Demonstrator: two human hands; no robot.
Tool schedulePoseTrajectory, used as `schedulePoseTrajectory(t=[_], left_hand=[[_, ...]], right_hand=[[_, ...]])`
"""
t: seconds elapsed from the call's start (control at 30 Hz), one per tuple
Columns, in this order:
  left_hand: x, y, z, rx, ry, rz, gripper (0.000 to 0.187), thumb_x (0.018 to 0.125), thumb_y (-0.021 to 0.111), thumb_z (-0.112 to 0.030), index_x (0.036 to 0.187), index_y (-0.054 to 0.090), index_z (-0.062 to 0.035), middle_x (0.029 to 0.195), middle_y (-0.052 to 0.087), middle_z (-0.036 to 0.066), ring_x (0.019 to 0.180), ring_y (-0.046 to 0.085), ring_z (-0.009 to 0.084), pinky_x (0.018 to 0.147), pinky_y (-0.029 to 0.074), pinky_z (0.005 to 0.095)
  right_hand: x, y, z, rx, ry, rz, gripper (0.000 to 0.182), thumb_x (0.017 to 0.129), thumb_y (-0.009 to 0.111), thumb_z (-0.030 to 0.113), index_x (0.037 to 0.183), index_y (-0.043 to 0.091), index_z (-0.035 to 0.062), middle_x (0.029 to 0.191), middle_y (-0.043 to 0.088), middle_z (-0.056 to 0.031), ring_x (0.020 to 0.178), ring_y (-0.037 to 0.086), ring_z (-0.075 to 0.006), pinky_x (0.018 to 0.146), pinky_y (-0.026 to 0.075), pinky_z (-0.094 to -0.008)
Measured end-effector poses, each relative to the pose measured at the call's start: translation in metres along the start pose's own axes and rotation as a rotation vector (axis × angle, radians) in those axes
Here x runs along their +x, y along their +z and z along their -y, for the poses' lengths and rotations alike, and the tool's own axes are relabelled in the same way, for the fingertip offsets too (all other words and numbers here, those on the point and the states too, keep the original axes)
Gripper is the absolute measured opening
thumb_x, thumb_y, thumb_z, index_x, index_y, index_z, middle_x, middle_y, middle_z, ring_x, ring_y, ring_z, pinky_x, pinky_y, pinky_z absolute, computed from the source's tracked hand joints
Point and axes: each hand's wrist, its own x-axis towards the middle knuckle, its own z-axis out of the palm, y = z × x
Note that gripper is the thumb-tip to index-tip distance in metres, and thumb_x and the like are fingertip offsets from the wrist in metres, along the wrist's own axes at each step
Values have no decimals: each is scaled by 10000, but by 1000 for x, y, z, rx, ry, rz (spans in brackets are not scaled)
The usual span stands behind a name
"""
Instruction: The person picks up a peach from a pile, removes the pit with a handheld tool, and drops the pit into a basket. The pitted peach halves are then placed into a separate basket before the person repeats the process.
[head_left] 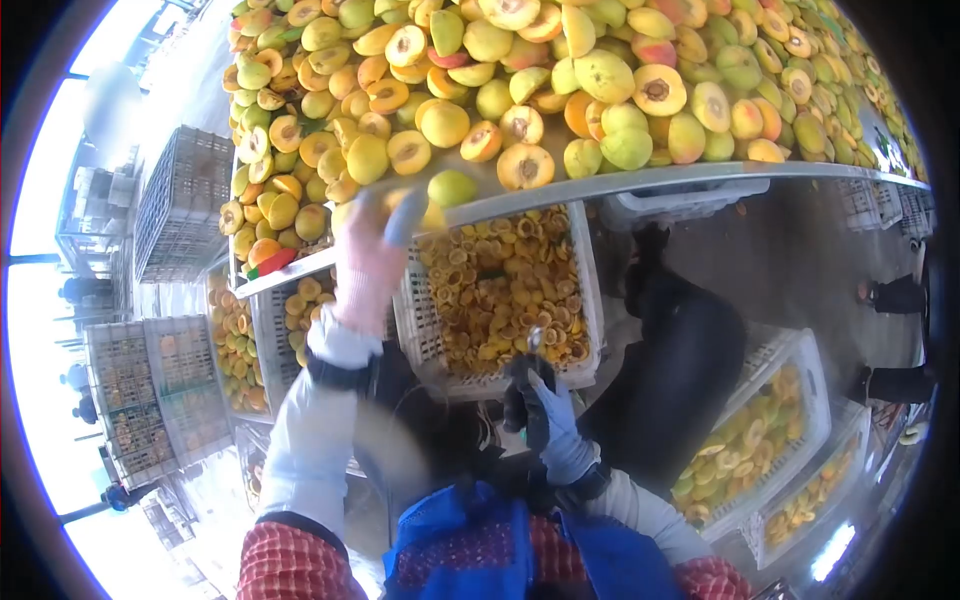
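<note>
My left hand (372, 250), in a pale pink glove with blue-grey fingertips, reaches over the near edge of a metal-rimmed table (600, 184). Motion blurs its fingers, which are beside a yellow peach piece (432, 217) and a whole green-yellow peach (452, 188). Lower down, my right hand (552, 415), gloved in blue-grey with dark fingers, is closed around a small tool with a shiny metal tip (535, 338). The tip points up over the near rim of a white crate (590, 300) holding brownish-yellow, ring-like peach scraps (500, 290).
Peaches (605, 75), many halved, pile across the table. Crates of fruit stand at lower right (815, 370) and lower left (272, 335). Stacked grey crates (180, 205) rise at the left. My dark-clad leg (690, 340) is right of the scrap crate. Another person's leg (898, 385) shows at far right.
</note>
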Motion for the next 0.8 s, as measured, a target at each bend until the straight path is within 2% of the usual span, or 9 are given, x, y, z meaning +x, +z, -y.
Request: schedulePoseTrajectory(t=[0.07,0.13,0.17,0.27,0.33,0.43,0.53,0.67,0.8], left_hand=[[-50,8,-7,-402,-357,166,348,918,573,-291,1109,589,0,901,623,37,779,555,109,704,448,237],[-98,20,0,-584,-463,354,350,937,564,-332,1097,597,-22,924,613,5,758,536,93,700,438,223],[-116,25,5,-591,-470,333,372,943,551,-359,1099,594,-24,939,615,1,769,539,87,710,441,223],[-140,20,20,-725,-645,332,418,946,537,-402,1109,583,-20,959,616,18,829,555,85,756,457,230],[-147,10,6,-772,-699,297,422,943,542,-403,1112,579,-17,959,618,32,861,566,90,779,465,234],[-159,13,9,-702,-559,151,461,936,529,-437,1103,579,-11,984,634,60,893,604,121,796,487,244],[-168,19,15,-746,-526,-4,426,958,503,-402,1082,580,-2,976,626,57,877,584,114,784,471,243],[-178,29,0,-705,-498,-98,429,959,490,-422,1041,586,-12,949,622,61,865,572,116,780,463,250],[-184,38,-6,-681,-488,-189,454,953,482,-453,1029,576,-15,907,615,70,835,559,130,767,457,267]], right_hand=[[0,12,6,-126,-204,-41,379,857,655,173,1165,470,52,807,555,-35,562,543,-124,470,456,-236],[3,29,4,-250,-421,-108,389,854,639,122,1192,460,54,841,560,-43,630,564,-119,518,476,-223],[-3,32,20,-431,-220,-32,424,855,625,106,1231,437,52,881,543,-51,718,562,-116,592,483,-211],[-13,25,29,-87,4,70,438,861,626,116,1246,428,51,877,539,-49,687,533,-96,592,466,-195],[-11,22,13,-107,-59,108,409,878,611,134,1237,433,54,811,548,-20,593,495,-68,524,442,-184],[-11,16,7,-312,36,45,372,885,580,126,1223,447,45,777,556,-9,619,517,-94,579,471,-236],[-22,18,-10,-691,-436,79,309,881,580,158,1144,498,18,801,607,-74,646,592,-189,603,484,-320],[-36,36,5,-1211,-464,106,292,862,608,222,1036,552,-5,866,624,-209,765,621,-360,631,476,-421],[-34,32,-5,-1221,-508,102,317,857,622,228,1056,550,-8,863,623,-199,771,613,-385,635,475,-432]])
